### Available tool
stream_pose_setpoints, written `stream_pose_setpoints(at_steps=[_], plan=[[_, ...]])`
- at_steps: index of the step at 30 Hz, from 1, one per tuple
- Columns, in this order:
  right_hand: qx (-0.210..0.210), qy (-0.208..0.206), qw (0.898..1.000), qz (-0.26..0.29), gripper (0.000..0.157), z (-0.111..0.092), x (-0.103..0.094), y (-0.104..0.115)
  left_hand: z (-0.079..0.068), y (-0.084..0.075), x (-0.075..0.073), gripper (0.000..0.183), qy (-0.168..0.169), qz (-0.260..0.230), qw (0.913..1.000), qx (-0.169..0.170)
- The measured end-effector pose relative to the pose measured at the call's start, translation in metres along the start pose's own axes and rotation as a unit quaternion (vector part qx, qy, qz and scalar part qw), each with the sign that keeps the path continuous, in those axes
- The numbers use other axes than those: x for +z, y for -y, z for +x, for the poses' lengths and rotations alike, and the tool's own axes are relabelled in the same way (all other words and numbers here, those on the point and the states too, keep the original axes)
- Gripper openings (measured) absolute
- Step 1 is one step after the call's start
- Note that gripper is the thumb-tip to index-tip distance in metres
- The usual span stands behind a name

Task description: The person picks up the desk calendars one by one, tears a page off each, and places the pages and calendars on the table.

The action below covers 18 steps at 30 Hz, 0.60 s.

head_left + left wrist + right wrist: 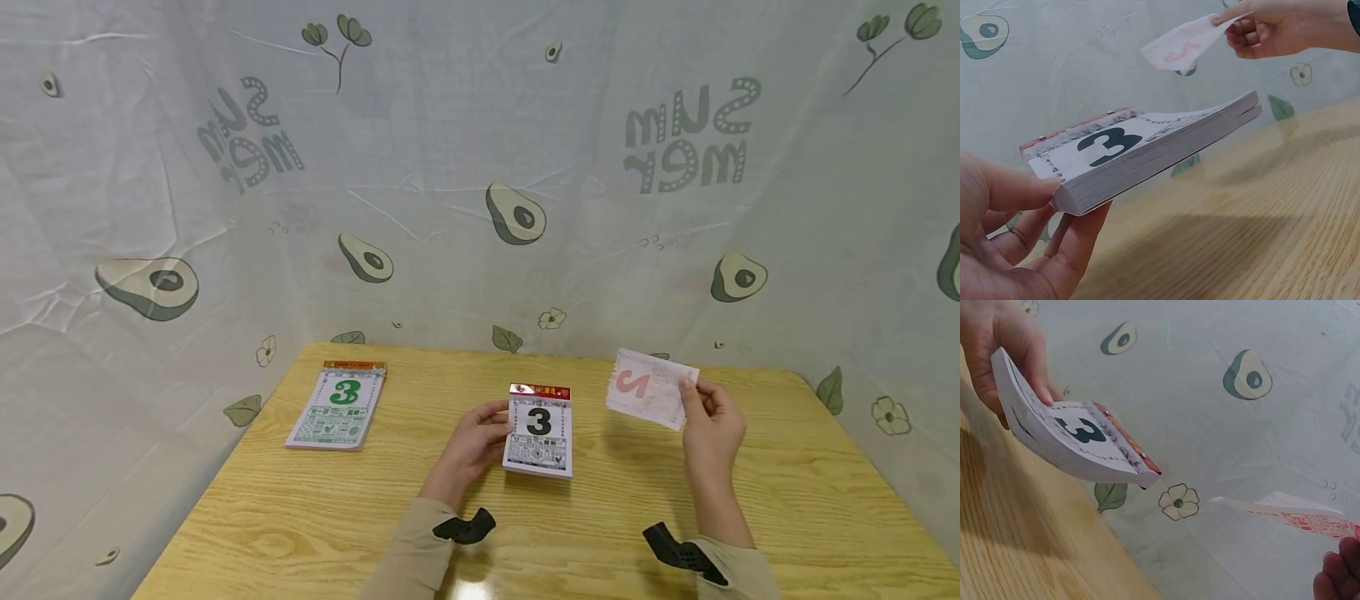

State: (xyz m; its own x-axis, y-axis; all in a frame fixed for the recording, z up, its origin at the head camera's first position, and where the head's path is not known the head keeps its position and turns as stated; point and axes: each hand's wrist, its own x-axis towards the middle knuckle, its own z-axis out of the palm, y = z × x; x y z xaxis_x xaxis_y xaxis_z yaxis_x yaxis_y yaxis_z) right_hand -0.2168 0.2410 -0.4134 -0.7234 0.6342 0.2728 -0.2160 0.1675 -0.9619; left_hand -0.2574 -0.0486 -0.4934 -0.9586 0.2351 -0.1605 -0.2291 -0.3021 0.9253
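A thick tear-off calendar (537, 442) with a red header and a black 3 is held above the table by my left hand (474, 443). The thumb (1025, 192) lies on its top page and the fingers are beneath, at its left edge. Off to the right, my right hand (711, 427) pinches a loose calendar page (651, 390) by one edge. A reddish 2 shows through from its printed side, mirrored. In the right wrist view the page (1310, 519) appears nearly edge-on, with red print.
Another tear-off calendar (337, 410), with a green 3 and an orange header, lies on the wooden table (300, 517) at the left. Behind the table hangs a pale curtain (450, 125) with avocado prints. Black straps (465, 527) sit on both wrists.
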Motion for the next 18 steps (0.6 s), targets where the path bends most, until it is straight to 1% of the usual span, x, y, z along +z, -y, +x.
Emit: stream_pose_setpoints(at_steps=[7,10,13,18], plan=[[0.0,-0.004,1.0,-0.003,0.02,0.0019,-0.0015,-0.0026,-0.0013,-0.0012,0.0007,0.044,-0.011,0.001,0.9999,0.001],[-0.004,-0.004,1.0,-0.017,0.019,0.0019,-0.0017,-0.0026,-0.0011,-0.001,0.0014,0.044,-0.014,0.0,0.9999,0.001],[-0.004,-0.012,1.0,-0.016,0.017,0.0017,-0.0022,-0.0024,-0.0008,-0.0004,0.0031,0.044,-0.013,-0.004,0.9999,-0.003],[-0.005,-0.021,1.0,0.006,0.016,0.0021,-0.0048,-0.0023,-0.0007,0.0014,0.0075,0.044,-0.008,-0.001,1.0,-0.002]])
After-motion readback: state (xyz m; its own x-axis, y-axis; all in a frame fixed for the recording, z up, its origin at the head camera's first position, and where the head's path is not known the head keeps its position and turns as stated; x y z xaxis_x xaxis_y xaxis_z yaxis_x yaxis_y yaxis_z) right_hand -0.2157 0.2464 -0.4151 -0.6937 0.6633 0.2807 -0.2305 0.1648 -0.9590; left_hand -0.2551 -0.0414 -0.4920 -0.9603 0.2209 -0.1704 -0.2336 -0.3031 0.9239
